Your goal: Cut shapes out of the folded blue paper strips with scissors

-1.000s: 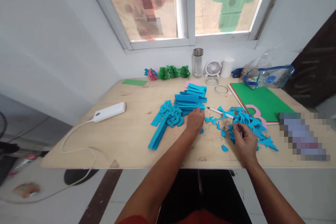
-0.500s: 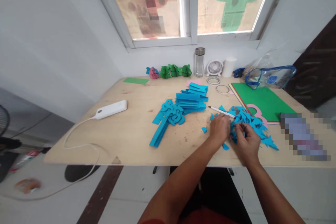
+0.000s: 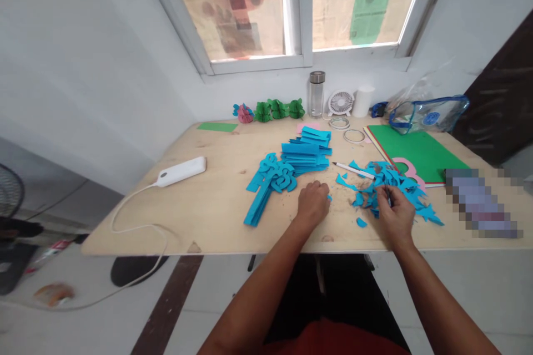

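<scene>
My left hand (image 3: 313, 203) is closed over the table, its fingers curled down. A small bit of blue paper (image 3: 329, 197) shows at its fingertips; the rest is hidden under the hand. My right hand (image 3: 396, 215) is closed around dark scissors (image 3: 388, 194), mostly covered by the fingers. It rests at the near edge of a loose heap of blue paper scraps (image 3: 406, 191). A white pen (image 3: 353, 170) lies against the heap. Left of my left hand are curly blue paper cutouts (image 3: 275, 175), folded blue strips (image 3: 257, 205) and a stack of folded blue paper (image 3: 306, 155).
Green sheets (image 3: 420, 152) with a pink paper shape (image 3: 403, 165) lie at right, near a blurred-out flat object (image 3: 478, 202). Along the wall stand a bottle (image 3: 317, 97), a small fan (image 3: 341, 104) and paper ornaments (image 3: 275, 111). A white power bank (image 3: 183, 171) with cable lies left.
My left hand has moved left, away from the scrap heap and my right hand, toward the blue cutouts. My right hand stays by the heap with the scissors.
</scene>
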Available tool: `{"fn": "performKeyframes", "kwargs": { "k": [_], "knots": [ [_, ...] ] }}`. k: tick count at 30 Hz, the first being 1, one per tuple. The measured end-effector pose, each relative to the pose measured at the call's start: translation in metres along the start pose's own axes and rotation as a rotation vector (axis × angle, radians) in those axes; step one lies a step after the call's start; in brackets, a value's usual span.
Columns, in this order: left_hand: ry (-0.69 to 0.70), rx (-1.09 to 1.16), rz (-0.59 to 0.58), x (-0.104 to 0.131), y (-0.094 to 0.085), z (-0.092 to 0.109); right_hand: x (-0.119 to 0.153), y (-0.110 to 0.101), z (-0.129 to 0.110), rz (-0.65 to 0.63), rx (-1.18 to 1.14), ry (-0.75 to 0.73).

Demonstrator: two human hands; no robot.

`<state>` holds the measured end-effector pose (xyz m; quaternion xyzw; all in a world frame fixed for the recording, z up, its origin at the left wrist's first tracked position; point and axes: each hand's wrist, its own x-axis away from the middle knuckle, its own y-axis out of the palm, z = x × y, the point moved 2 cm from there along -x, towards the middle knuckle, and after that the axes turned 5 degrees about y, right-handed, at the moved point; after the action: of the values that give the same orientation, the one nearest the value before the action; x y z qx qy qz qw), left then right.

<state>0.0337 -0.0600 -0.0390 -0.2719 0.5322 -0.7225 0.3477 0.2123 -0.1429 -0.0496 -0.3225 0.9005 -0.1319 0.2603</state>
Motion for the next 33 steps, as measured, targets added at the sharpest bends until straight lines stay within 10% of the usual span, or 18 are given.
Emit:
{"fn": "performKeyframes", "kwargs": {
  "k": [33],
  "knots": [
    [0.433, -0.002, -0.048, 0.003, 0.020, 0.076, 0.002, 0.004, -0.004, -0.081, 0.050, 0.001]
  ]
}}
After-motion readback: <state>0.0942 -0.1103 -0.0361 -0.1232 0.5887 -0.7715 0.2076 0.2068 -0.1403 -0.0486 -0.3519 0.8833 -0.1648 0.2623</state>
